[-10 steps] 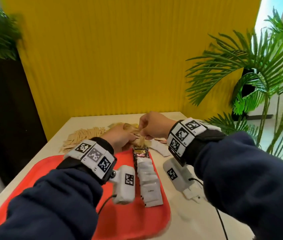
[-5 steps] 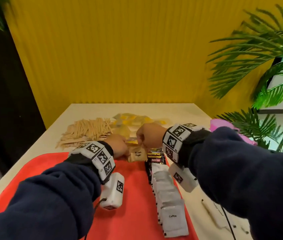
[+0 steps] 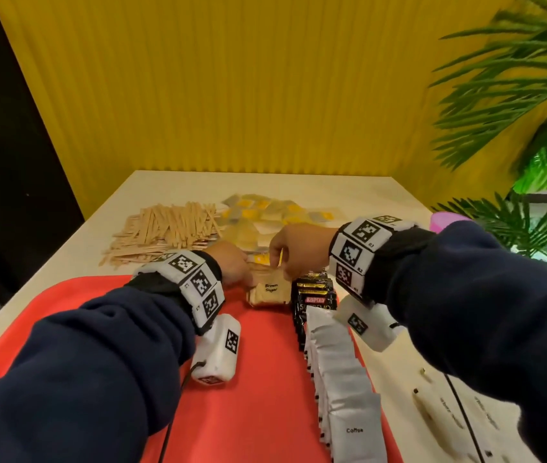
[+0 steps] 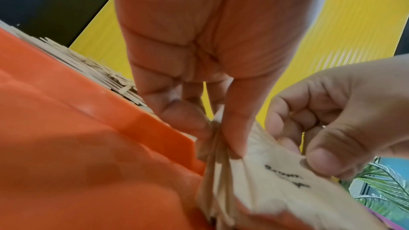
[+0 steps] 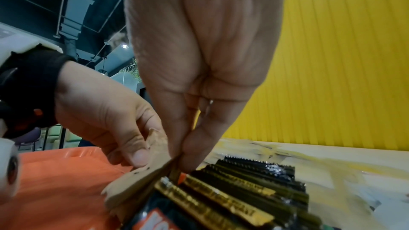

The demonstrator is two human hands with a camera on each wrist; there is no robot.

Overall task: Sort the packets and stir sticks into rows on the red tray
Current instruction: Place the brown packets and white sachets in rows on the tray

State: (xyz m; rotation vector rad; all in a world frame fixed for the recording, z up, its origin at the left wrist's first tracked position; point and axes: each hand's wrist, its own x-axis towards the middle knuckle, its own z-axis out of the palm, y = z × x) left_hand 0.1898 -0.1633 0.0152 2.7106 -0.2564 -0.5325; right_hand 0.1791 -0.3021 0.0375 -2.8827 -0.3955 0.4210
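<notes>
A stack of tan brown sugar packets (image 3: 268, 293) (image 4: 274, 181) (image 5: 141, 181) stands at the far end of the red tray (image 3: 105, 295) (image 4: 66, 128). My left hand (image 3: 232, 265) (image 4: 217, 128) pinches its left edge. My right hand (image 3: 294, 252) (image 5: 183, 156) pinches its right top edge, thumb on the front packet. Right of the stack lies a row of black Kopiko packets (image 3: 314, 299) (image 5: 243, 190), then a row of white coffee packets (image 3: 342, 379) running toward me. Wooden stir sticks (image 3: 165, 232) lie piled beyond the tray on the table.
Loose yellow and clear packets (image 3: 265, 215) lie heaped on the table (image 3: 349, 192) behind my hands. A pink object (image 3: 446, 220) sits at the right table edge, near green plant fronds (image 3: 516, 95). A yellow wall stands behind. Wrapped stick packets (image 3: 432, 412) lie right of the tray.
Both hands have drawn back from the loose pile to the tray's far end, bringing the brown sugar packets with them. The head view has tilted down and shifted.
</notes>
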